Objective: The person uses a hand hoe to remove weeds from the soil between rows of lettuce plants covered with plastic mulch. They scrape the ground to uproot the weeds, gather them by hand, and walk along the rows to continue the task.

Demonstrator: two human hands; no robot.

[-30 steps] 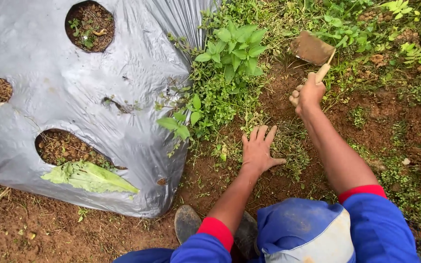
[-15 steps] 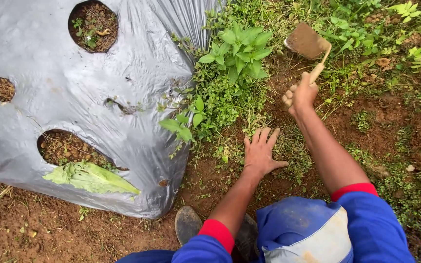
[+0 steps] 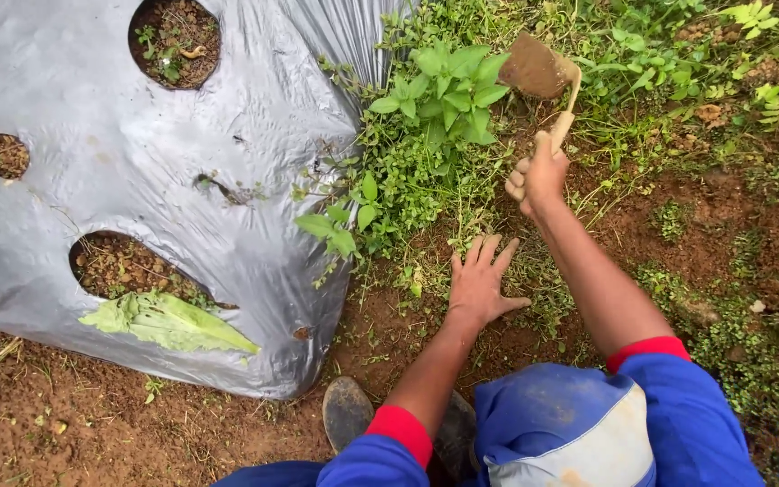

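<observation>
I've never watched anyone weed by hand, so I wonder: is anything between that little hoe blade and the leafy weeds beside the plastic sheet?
Nothing visible does. The right hand grips the wooden handle of the small hoe, whose blade hangs right beside the tall leafy weed, with only air between. The left hand lies flat on the ground nearer the person, out of the blade's way.

Blue sleeves [image 3: 678, 406] with red cuffs, muddy dark boot [image 3: 346, 410].

Outdoors, soft even daylight. Silver plastic mulch sheet [image 3: 137, 162] fills the ground from nine to eleven o'clock, round planting holes [image 3: 171, 43] cut through it. Bare reddish-brown soil [image 3: 92, 433] runs along seven o'clock. Green weeds [image 3: 678, 54] crowd twelve to two o'clock.
</observation>
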